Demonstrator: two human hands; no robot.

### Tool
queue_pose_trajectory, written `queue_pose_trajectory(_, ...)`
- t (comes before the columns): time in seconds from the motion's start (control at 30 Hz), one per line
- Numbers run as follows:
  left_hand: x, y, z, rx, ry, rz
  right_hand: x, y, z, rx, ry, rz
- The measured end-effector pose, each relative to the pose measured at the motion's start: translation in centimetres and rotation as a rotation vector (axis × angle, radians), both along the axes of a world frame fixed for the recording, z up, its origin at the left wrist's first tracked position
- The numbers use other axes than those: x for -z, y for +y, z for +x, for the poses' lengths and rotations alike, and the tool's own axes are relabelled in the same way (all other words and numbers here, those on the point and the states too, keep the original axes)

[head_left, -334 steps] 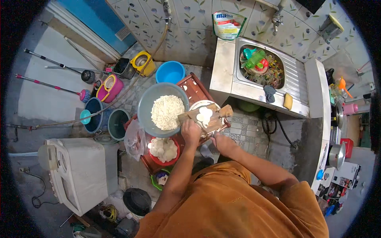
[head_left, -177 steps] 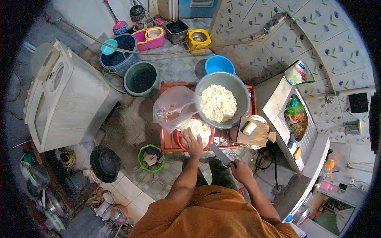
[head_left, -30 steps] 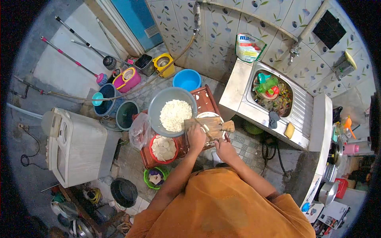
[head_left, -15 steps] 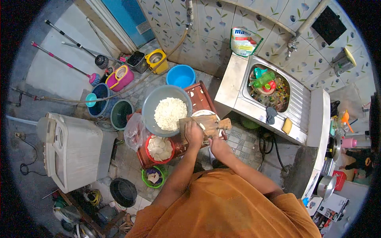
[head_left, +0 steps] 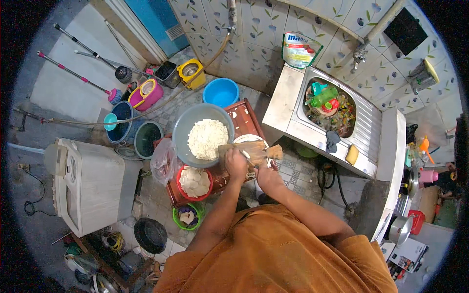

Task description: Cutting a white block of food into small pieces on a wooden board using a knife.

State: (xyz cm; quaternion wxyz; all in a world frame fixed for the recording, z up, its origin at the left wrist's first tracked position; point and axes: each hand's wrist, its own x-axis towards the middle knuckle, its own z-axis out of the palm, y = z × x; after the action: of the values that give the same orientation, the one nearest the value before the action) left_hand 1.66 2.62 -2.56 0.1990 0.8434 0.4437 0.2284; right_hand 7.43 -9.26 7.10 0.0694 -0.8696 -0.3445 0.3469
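Note:
A wooden chopping board (head_left: 258, 148) with a short handle spans the near-right rim of a large grey basin (head_left: 183, 132). Pale chopped pieces (head_left: 207, 139) are heaped in the basin. My left hand (head_left: 235, 165) is closed on the board, its fingers around a pale white slice (head_left: 245, 154) that partly shows. Just right of it, my right hand (head_left: 269, 179) is wrapped round a knife, whose blade is mostly hidden. Nearer to me, a red bowl (head_left: 210, 188) holds pale round slices (head_left: 194, 181). Behind the board, a white plate (head_left: 251, 138) is partly covered.
A reddish-brown low table (head_left: 244, 119) bears the basin and bowl. A plastic bag (head_left: 163, 161) lies left; a green basket (head_left: 178, 223) stands below. Beyond are a blue tub (head_left: 221, 93) and dark green bucket (head_left: 149, 139). A sink (head_left: 369, 117) is right, a washing machine (head_left: 93, 180) left.
Both hands stay at the board with small movements. The whole view has shifted slightly; the basin and bowls keep their places.

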Motion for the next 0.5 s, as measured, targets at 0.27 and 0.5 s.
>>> queue_pose_trajectory(0.27, 0.1, -0.1, 0.3, 0.016, -0.082, 0.019, 3.3, 0.6, 1.2, -0.107, -0.059, 0.174)
queue_pose_trajectory(0.5, 0.9, 0.2, 0.3, -0.015, -0.024, 0.082, 4.5, 1.2, 1.3, -0.035, -0.017, 0.187)
